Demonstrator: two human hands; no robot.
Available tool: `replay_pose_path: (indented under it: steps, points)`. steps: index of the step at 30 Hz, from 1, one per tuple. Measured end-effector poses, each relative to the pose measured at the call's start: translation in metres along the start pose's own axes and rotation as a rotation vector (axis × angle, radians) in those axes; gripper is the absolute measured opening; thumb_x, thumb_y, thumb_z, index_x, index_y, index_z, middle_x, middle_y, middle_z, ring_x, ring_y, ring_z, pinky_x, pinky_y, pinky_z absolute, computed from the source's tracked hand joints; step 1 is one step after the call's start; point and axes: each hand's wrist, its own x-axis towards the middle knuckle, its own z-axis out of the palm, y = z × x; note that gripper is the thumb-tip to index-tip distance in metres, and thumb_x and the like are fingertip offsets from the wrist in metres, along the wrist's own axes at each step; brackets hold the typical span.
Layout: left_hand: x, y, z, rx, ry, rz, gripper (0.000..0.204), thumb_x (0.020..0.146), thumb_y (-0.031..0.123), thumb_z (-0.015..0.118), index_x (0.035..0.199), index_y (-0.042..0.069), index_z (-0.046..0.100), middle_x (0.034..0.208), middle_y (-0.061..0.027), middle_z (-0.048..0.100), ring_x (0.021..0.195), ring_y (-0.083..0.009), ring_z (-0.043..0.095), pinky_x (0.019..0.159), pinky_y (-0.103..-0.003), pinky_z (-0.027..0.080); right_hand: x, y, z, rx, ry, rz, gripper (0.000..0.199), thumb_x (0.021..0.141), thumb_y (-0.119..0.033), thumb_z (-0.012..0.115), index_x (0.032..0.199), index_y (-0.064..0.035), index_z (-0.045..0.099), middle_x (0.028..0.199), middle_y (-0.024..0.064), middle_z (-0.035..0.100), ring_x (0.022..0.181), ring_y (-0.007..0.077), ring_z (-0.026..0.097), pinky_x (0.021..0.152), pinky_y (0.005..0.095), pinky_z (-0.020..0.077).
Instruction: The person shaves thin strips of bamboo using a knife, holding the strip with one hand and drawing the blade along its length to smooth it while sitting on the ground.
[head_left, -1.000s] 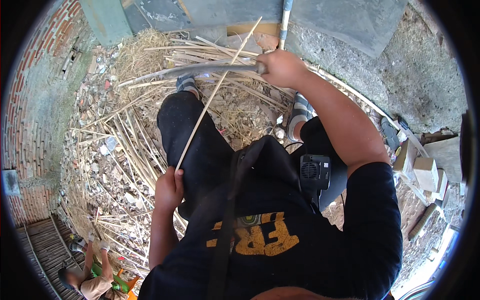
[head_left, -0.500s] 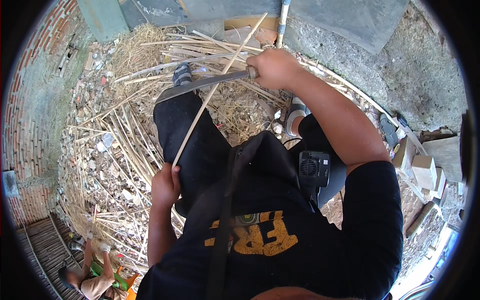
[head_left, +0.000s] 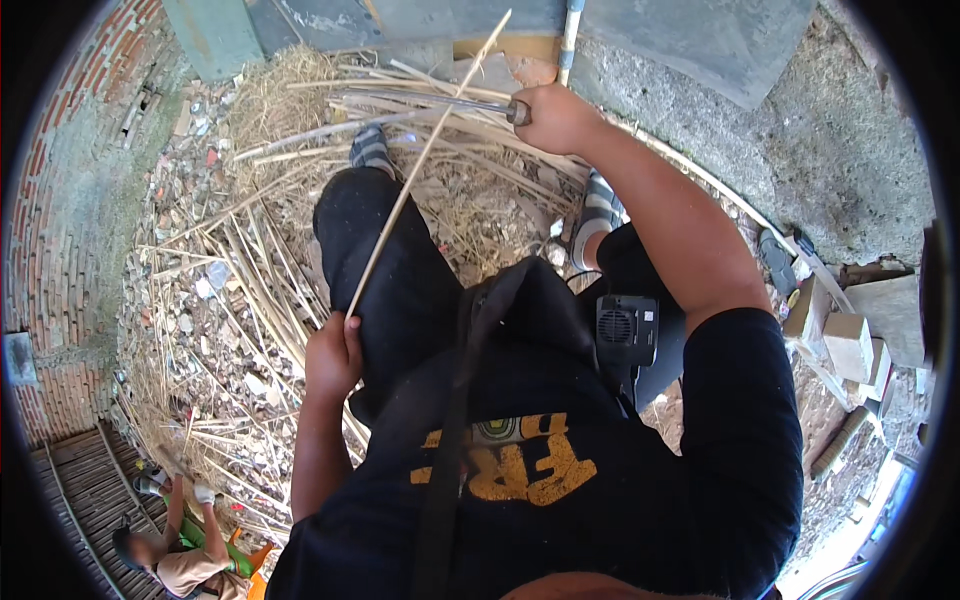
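Note:
My left hand (head_left: 333, 358) is closed around the lower end of a long, thin bamboo strip (head_left: 398, 207) beside my left thigh. The strip slants up and away to the right, across my dark trouser leg and over the ground. In my right hand (head_left: 562, 120) is the handle of a machete (head_left: 450, 100), held out at arm's length. Its blade points left and shows nearly edge-on, crossing the strip near its far part. Whether blade and strip touch, I cannot tell.
Split bamboo strips (head_left: 265, 270) lie over rubble on the left and ahead, near dry straw (head_left: 285, 100). A concrete wall (head_left: 830, 130) stands at right, with pale blocks (head_left: 848, 345) below. A black device (head_left: 626, 332) hangs at my waist. Another person (head_left: 195, 560) sits at far lower left.
My right hand has moved slightly away and to the right; the machete blade has turned from its broad side to nearly edge-on. The strip's far tip has shifted slightly left and farther away.

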Motion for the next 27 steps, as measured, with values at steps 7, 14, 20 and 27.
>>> replay_pose_path:
  steps: [7,14,20,27]
  points:
    - [-0.006,0.0,0.001,0.031,0.029,-0.027,0.033,0.104,0.028,0.048,0.082,0.002,0.048,0.064,-0.0268,0.056,0.063,-0.0507,0.056,0.056,-0.057,0.04,-0.013,-0.037,-0.024,-0.073,-0.114,-0.014,0.025,0.078,-0.019,0.064,0.102,-0.0153,0.072,0.097,0.013,0.072,0.097,0.0312,0.069,0.088,0.0449,0.0546]
    - [0.001,0.009,-0.002,0.059,0.032,-0.026,0.033,0.104,0.028,0.048,0.082,0.003,0.049,0.064,-0.0266,0.057,0.062,-0.05,0.057,0.056,-0.058,0.041,-0.001,0.003,-0.024,-0.018,-0.031,0.127,0.029,0.079,-0.02,0.063,0.105,-0.011,0.071,0.106,0.0162,0.071,0.1,0.0344,0.068,0.091,0.0449,0.0537]
    - [-0.008,0.001,0.003,0.104,0.064,-0.026,0.031,0.104,0.027,0.049,0.083,0.003,0.049,0.064,-0.0264,0.057,0.062,-0.0496,0.057,0.056,-0.058,0.041,-0.019,-0.034,-0.011,-0.131,-0.012,-0.087,0.028,0.076,-0.02,0.067,0.1,-0.0047,0.068,0.087,0.0193,0.07,0.088,0.0376,0.069,0.081,0.0467,0.0553]
    - [0.002,0.008,0.003,0.083,0.075,0.019,0.031,0.104,0.026,0.049,0.082,0.004,0.049,0.064,-0.0263,0.057,0.062,-0.0493,0.057,0.056,-0.058,0.041,-0.002,-0.001,-0.011,-0.011,0.005,0.051,0.028,0.079,-0.018,0.062,0.104,-0.0094,0.071,0.098,0.0186,0.071,0.096,0.0358,0.069,0.087,0.0452,0.0544]
